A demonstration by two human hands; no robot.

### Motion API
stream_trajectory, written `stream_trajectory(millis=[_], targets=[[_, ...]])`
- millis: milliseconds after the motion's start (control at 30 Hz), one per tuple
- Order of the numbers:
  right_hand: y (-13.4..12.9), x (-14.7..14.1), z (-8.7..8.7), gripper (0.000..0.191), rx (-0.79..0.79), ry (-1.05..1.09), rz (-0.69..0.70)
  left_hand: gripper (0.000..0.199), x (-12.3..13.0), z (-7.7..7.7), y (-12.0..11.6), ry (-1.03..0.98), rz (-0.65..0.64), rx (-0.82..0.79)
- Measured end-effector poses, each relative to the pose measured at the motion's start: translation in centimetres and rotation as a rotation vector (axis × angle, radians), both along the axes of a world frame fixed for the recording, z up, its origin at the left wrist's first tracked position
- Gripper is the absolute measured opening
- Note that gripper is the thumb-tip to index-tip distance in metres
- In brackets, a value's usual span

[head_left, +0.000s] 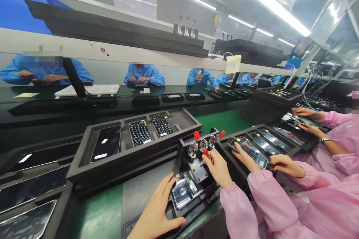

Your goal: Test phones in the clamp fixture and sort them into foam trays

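Observation:
A phone screen (185,190) with a bright glossy face lies in a black clamping fixture (196,205) on the bench. My left hand (157,207) is open at the fixture's left end, its fingertips by the screen's upper left edge and its thumb spread along the near side. My right hand (218,166) is closed around the red handle (205,153) of the middle toggle clamp. Two more red-tipped clamps (196,136) stand upright beside it. A metal plate with screws (199,170) sits below the clamps, partly covering the screen's far end.
Behind the fixture, a black foam tray (193,121) holds a dark screen (106,143) and two phones showing icons (140,133). More screens (28,220) lie in trays at left. At right, a co-worker's hands (248,158) hold a phone over another tray (294,149). Workers in blue sit opposite.

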State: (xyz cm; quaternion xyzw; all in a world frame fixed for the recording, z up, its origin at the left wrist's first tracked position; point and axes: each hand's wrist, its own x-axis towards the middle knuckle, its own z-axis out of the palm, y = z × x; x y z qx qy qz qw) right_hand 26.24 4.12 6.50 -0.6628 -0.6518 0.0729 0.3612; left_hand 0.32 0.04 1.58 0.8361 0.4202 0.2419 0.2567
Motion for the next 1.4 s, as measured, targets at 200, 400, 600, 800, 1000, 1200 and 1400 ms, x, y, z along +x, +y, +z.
stream_trajectory(millis=[200,400,600,800,1000,1200,1400], targets=[[-0.1,0.0,0.2,0.038,-0.019,0.010,0.006,0.094,0.0,0.0,0.0,0.019,0.001,-0.018],[-0.1,-0.1,0.3,0.038,-0.012,0.033,0.009,0.094,0.1,0.3,-0.3,0.007,0.009,-0.037],[-0.7,0.8,1.3,0.041,-0.076,0.311,0.135,0.092,0.1,-0.1,0.0,-0.043,0.017,-0.006],[-1.1,1.7,5.1,0.035,0.233,0.439,0.052,0.088,0.7,-0.1,0.6,0.040,-0.012,0.074],[1.5,2.3,8.0,0.037,0.407,0.109,-0.079,0.085,3.5,0.6,1.1,0.134,0.003,0.113],[-1.0,3.6,2.7,0.023,0.594,-0.085,-0.186,0.079,4.9,0.0,1.7,0.086,0.001,0.123],[-1.6,2.7,-1.8,0.036,0.258,-0.309,-0.277,0.078,4.7,-0.5,1.8,0.096,-0.018,0.107]])
